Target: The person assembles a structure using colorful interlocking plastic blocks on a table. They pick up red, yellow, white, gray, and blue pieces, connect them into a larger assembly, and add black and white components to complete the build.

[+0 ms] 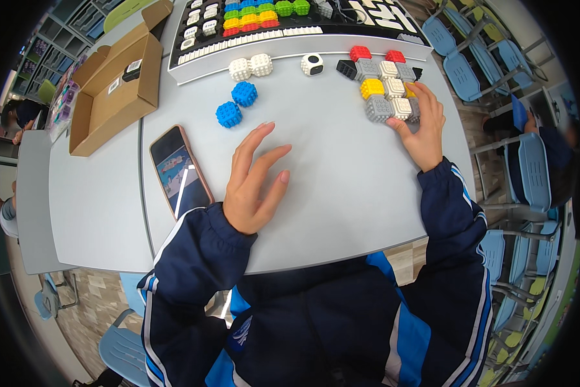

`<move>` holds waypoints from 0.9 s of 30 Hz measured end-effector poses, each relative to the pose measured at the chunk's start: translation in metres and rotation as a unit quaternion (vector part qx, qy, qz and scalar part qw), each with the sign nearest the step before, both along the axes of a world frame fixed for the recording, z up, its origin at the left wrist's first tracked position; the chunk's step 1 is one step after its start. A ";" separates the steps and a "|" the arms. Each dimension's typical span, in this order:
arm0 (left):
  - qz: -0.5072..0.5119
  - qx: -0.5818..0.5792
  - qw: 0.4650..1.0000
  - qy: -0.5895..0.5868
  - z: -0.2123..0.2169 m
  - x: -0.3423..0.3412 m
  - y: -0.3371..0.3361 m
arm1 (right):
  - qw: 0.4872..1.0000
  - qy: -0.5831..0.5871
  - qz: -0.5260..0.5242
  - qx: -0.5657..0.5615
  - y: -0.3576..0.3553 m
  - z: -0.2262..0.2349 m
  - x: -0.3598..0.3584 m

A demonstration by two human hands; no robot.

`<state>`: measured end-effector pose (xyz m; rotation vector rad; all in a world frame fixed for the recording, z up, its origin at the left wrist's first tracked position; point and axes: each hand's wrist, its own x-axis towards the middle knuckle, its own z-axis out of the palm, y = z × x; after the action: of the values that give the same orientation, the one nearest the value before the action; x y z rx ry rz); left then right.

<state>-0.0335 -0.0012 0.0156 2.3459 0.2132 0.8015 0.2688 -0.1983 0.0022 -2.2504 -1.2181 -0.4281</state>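
My left hand (pixel 254 180), fingers apart and holding nothing, is over the pale table (pixel 328 187), right of a phone (pixel 177 171) with a lit screen. My right hand (pixel 424 126) has its thumb and fingers around the near right side of a studded block assembly (pixel 393 88). That assembly joins grey, white, yellow and red blocks with dark pointed pieces; my fingers partly cover its right side. Two blue studded blocks (pixel 236 104) sit beyond my left hand. Farther back are a joined pair of white blocks (pixel 251 66) and a white block with a black circle (pixel 312 64).
A kit tray (pixel 303 46) of colored blocks and white pieces spans the table's far side. At the left stands an open cardboard box (pixel 115 90) with a small black item inside. Blue chairs (pixel 464 74) line the right; other people sit at both sides.
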 end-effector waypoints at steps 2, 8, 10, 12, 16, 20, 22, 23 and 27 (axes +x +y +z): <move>0.001 0.000 1.000 -0.001 0.000 0.000 0.000 | 1.000 0.000 -0.003 0.009 0.000 -0.001 0.002; 0.004 -0.004 1.000 0.002 0.001 0.001 0.000 | 1.000 0.007 -0.005 0.017 0.000 -0.002 0.004; 0.005 -0.006 1.000 0.002 0.001 0.001 0.000 | 0.999 -0.030 -0.009 0.014 0.000 0.000 0.002; 0.008 0.001 1.000 0.001 0.001 0.001 0.001 | 0.994 -0.104 -0.018 0.009 0.000 0.005 -0.007; 0.006 0.014 1.000 -0.001 0.000 0.001 0.000 | 0.970 -0.177 0.160 0.051 0.004 0.015 -0.049; 0.061 0.086 0.994 -0.003 0.000 0.004 0.001 | 0.927 -0.145 0.346 0.020 0.034 0.016 -0.074; 0.111 0.105 0.988 -0.008 -0.005 0.009 0.008 | 0.924 -0.100 0.369 0.028 0.059 0.017 -0.079; 0.141 0.087 0.986 -0.019 -0.007 0.013 0.011 | 0.926 -0.082 0.367 0.043 0.072 0.017 -0.078; 0.234 0.052 0.971 -0.004 -0.024 0.019 0.026 | 0.916 -0.047 0.392 0.071 0.147 0.004 -0.071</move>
<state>-0.0145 0.0246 -0.0089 2.4209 0.7588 1.0624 0.1982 -0.0518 0.0064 -1.4553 -1.9259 -0.2889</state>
